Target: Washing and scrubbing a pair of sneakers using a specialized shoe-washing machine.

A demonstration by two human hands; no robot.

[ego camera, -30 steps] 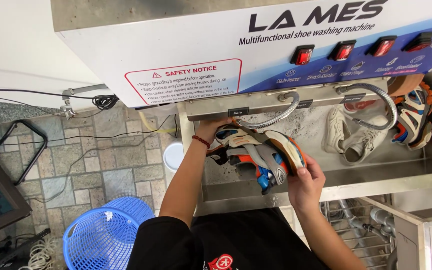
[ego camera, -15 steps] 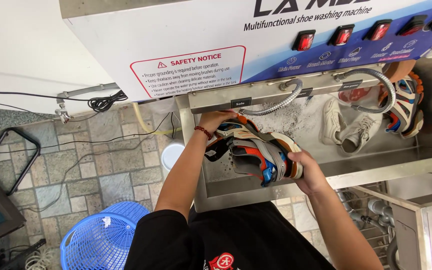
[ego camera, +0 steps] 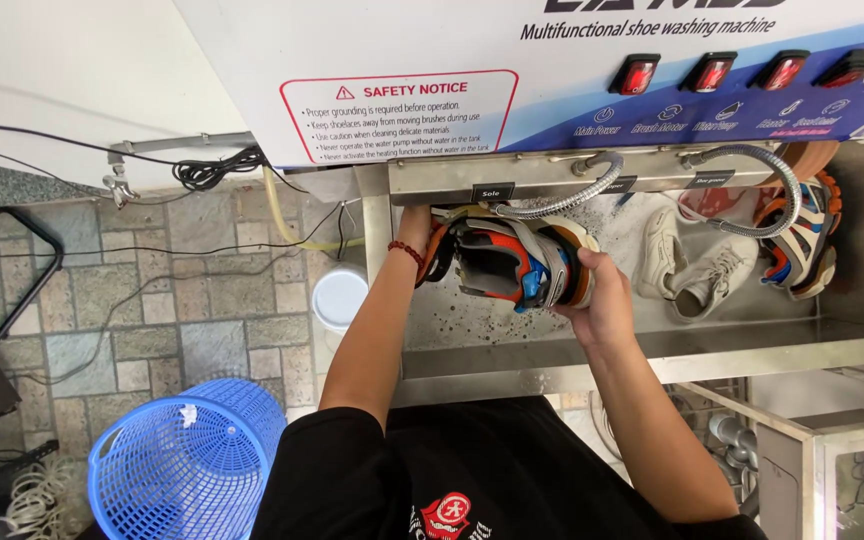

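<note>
Both my hands hold a multicoloured sneaker (ego camera: 512, 262), orange, blue, grey and black, over the steel basin (ego camera: 752, 340) of a shoe washing machine. My left hand (ego camera: 414, 228) grips its heel end, right under the machine's front lip, with a red bracelet on the wrist. The toe end rests in my right hand (ego camera: 597, 300). A flexible metal hose (ego camera: 572, 200) curves down just above the shoe.
A white sneaker (ego camera: 697, 265) and a second multicoloured sneaker (ego camera: 802, 235) lie at the right of the basin under another hose (ego camera: 767, 160). A blue plastic basket (ego camera: 182, 465) and a white bucket (ego camera: 340, 297) stand on the tiled floor at left, with cables.
The sneaker has been pushed further back under the machine's front lip, and my left hand went in with it. My head has leaned closer.
</note>
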